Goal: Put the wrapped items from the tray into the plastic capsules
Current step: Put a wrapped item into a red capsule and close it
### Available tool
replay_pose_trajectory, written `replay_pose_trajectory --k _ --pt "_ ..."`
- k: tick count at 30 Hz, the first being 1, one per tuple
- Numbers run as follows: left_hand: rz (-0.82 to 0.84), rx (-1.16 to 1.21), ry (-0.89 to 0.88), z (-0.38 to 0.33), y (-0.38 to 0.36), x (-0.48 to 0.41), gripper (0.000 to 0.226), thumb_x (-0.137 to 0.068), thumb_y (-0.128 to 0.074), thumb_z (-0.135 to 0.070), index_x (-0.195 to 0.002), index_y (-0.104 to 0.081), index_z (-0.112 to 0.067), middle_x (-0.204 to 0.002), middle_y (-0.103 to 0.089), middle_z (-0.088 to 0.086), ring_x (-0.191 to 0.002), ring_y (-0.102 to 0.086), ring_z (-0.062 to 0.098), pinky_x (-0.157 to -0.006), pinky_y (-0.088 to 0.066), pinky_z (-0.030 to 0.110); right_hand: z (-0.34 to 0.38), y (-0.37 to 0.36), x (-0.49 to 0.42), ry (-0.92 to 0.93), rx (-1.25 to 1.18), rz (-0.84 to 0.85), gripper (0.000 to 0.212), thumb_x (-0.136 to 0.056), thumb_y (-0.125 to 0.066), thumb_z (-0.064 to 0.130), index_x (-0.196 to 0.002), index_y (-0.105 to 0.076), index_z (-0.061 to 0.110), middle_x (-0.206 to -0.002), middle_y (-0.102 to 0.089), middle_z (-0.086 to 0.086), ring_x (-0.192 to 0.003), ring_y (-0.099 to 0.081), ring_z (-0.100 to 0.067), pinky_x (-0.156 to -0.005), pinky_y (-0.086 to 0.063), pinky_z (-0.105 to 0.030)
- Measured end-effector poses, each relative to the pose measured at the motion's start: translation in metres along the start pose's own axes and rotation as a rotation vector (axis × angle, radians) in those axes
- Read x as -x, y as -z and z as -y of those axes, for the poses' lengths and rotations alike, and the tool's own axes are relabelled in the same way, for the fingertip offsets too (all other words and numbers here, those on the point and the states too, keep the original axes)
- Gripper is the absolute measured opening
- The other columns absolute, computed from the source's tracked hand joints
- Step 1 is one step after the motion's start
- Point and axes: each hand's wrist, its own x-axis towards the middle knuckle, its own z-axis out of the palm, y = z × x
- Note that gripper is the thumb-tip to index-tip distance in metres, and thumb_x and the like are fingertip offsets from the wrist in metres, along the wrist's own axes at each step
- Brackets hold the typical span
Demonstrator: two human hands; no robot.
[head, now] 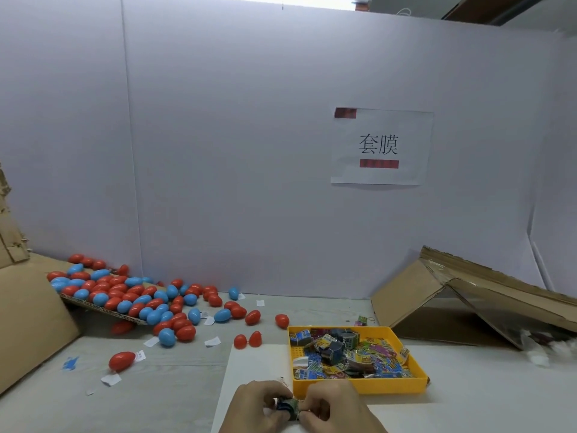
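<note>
A yellow tray (362, 387) sits right of centre near the front, filled with several colourful wrapped items (346, 354). Just in front of it, at the bottom edge, my left hand (259, 407) and my right hand (334, 407) meet with curled fingers around one small dark wrapped item (287, 407), each pinching an end. An open red capsule (248, 340) lies in two joined halves left of the tray. A closed red capsule (121, 360) lies further left.
Several red and blue capsules (131, 298) are heaped on a tilted cardboard sheet (93, 307) at the back left and spill onto the table. Paper slips (212, 341) lie scattered. A folded cardboard piece (437, 295) leans at the right. White partition walls (249, 151) enclose the table.
</note>
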Motion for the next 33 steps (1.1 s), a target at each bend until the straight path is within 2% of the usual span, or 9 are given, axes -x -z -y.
replay_pose_trajectory --k 4,13,17,19,21,24,27,31,33 --pt "0.0 0.001 0.0 -0.001 0.001 0.0 0.03 -0.091 -0.068 -0.027 -0.118 -0.069 -0.039 -0.119 -0.068 -0.018 -0.09 -0.055 -0.003 -0.068 -0.029 -0.01 0.0 0.001 0.001 -0.02 -0.018 -0.003 0.014 -0.079 -0.064 0.039 -0.066 -0.066 0.041 -0.068 -0.062 0.022 -0.074 -0.059 0.005 -0.068 -0.041 -0.007" --pt "-0.01 0.025 0.017 0.0 0.003 0.004 0.029 -0.086 -0.073 -0.029 -0.112 -0.071 -0.041 -0.112 -0.069 -0.018 -0.095 -0.059 -0.003 -0.072 -0.032 -0.009 -0.003 0.006 0.0 -0.047 -0.105 -0.014 0.013 -0.075 -0.073 0.038 -0.063 -0.07 0.038 -0.072 -0.07 0.009 -0.07 -0.062 -0.001 -0.069 -0.045 -0.011" --pt "-0.02 0.021 0.02 0.003 0.007 0.004 0.029 -0.087 -0.072 -0.029 -0.114 -0.071 -0.04 -0.112 -0.069 -0.019 -0.087 -0.057 -0.005 -0.071 -0.034 -0.008 -0.009 0.008 0.001 -0.023 -0.081 -0.003 0.007 -0.077 -0.071 0.035 -0.073 -0.073 0.031 -0.073 -0.069 0.01 -0.072 -0.061 -0.001 -0.071 -0.048 -0.013" --pt "-0.024 0.025 0.019 0.005 0.008 0.004 0.029 -0.086 -0.072 -0.029 -0.113 -0.071 -0.04 -0.111 -0.068 -0.018 -0.09 -0.058 -0.003 -0.072 -0.035 -0.007 -0.01 0.008 0.001 -0.012 -0.074 -0.007 0.001 -0.078 -0.071 0.037 -0.079 -0.071 0.037 -0.073 -0.066 0.014 -0.07 -0.059 0.002 -0.069 -0.047 -0.012" --pt "-0.027 0.021 0.017 0.005 0.007 0.004 0.028 -0.087 -0.072 -0.031 -0.112 -0.07 -0.042 -0.109 -0.067 -0.019 -0.09 -0.057 -0.003 -0.072 -0.034 -0.006 -0.01 0.006 0.001 0.0 -0.079 -0.004 0.01 -0.079 -0.072 0.039 -0.087 -0.068 0.042 -0.074 -0.065 0.018 -0.07 -0.059 0.005 -0.068 -0.044 -0.009" --pt "-0.016 0.026 0.021 0.001 0.007 0.005 0.026 -0.087 -0.071 -0.032 -0.11 -0.07 -0.044 -0.096 -0.061 -0.025 -0.09 -0.055 -0.003 -0.074 -0.034 -0.001 -0.009 0.0 -0.001 0.013 -0.048 0.013 0.019 -0.079 -0.07 0.04 -0.097 -0.073 0.034 -0.08 -0.067 0.017 -0.079 -0.061 0.005 -0.073 -0.047 -0.008" --pt "-0.023 0.029 0.025 -0.002 0.005 0.008 0.023 -0.085 -0.073 -0.032 -0.104 -0.072 -0.045 -0.085 -0.058 -0.03 -0.087 -0.055 -0.004 -0.071 -0.037 -0.001 -0.008 -0.002 0.001 0.008 -0.027 -0.022 0.024 -0.076 -0.067 0.043 -0.097 -0.073 0.033 -0.081 -0.068 0.017 -0.08 -0.062 0.0 -0.069 -0.05 -0.011" --pt "-0.051 0.061 0.023 -0.002 0.003 0.015 0.022 -0.081 -0.075 -0.032 -0.1 -0.074 -0.044 -0.092 -0.066 -0.028 -0.089 -0.059 -0.003 -0.075 -0.043 0.003 -0.008 -0.003 0.004 0.031 -0.012 -0.046 0.02 -0.079 -0.067 0.042 -0.092 -0.075 0.029 -0.078 -0.068 0.02 -0.074 -0.06 0.001 -0.061 -0.046 -0.01" --pt "-0.056 0.076 0.027 0.0 0.002 0.016 0.025 -0.08 -0.075 -0.031 -0.102 -0.074 -0.043 -0.096 -0.067 -0.027 -0.091 -0.061 -0.002 -0.083 -0.048 0.01 -0.008 -0.003 0.004 0.032 -0.01 -0.048 0.016 -0.079 -0.069 0.039 -0.088 -0.075 0.028 -0.078 -0.069 0.019 -0.073 -0.06 0.0 -0.061 -0.047 -0.012"
